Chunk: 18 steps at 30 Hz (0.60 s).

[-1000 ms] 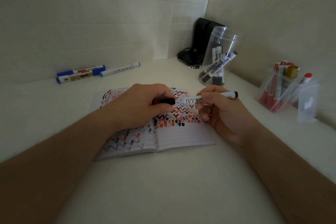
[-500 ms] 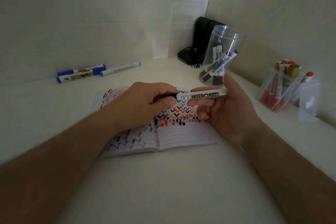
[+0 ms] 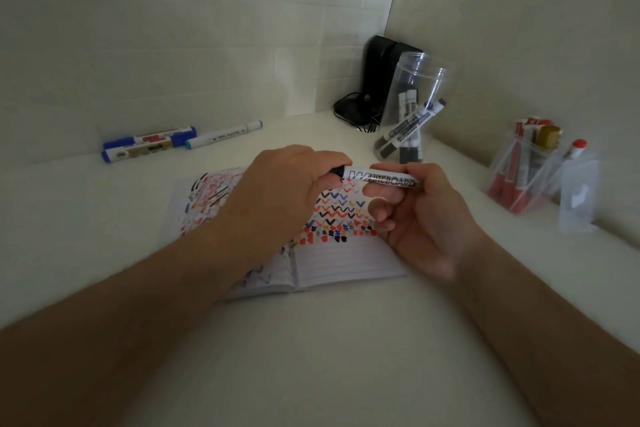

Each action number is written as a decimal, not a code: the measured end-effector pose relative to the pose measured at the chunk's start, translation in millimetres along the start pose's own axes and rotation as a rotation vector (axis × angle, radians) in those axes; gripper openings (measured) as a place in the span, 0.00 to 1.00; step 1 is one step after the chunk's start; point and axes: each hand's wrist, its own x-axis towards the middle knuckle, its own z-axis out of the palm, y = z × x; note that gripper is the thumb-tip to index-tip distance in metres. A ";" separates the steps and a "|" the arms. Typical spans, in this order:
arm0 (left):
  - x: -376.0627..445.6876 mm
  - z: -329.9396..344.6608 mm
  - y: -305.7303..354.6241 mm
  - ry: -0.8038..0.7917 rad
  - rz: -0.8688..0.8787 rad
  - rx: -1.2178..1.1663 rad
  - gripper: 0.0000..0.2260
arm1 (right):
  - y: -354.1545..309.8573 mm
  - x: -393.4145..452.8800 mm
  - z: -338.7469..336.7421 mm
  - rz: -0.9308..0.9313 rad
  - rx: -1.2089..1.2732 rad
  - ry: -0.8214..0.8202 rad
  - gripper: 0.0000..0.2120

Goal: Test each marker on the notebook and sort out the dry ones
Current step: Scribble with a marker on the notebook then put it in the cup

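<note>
Pinching the white whiteboard marker (image 3: 381,179) above the open lined notebook (image 3: 346,260): your left hand (image 3: 280,191) grips its black cap, your right hand (image 3: 422,215) its barrel.

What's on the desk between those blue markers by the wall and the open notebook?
Nothing: in the head view, only bare white desk separates the blue markers from the notebook.
</note>
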 end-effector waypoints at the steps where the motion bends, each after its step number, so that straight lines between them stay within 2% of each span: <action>1: 0.7 0.2 0.2 0.015 0.008 0.017 0.18 | 0.2 0.2 0.8 0.015 0.012 0.002 0.26; 4: 1.1 0.0 1.8 -0.009 -0.020 -0.012 0.17 | -0.7 0.7 -0.7 0.031 0.019 -0.016 0.25; 9: -2.2 -2.1 12.7 -0.201 -0.205 -0.106 0.14 | -11.8 -3.4 -1.9 -0.056 -0.086 0.070 0.21; 11: 9.1 -5.8 13.2 -0.311 -0.291 -0.205 0.13 | -24.4 -3.5 -1.5 -0.105 -0.139 0.108 0.15; 13: 30.0 -13.5 13.8 -0.391 -0.375 -0.403 0.16 | -48.5 0.6 -2.0 -0.173 -0.171 0.140 0.12; 15: 56.0 -19.8 16.8 -0.366 -0.414 -0.569 0.21 | -84.2 8.0 -1.7 -0.268 -0.130 0.214 0.11; 18: 87.9 -19.5 27.9 -0.274 -0.376 -0.631 0.21 | -144.2 26.8 -5.9 -0.502 -0.162 0.434 0.11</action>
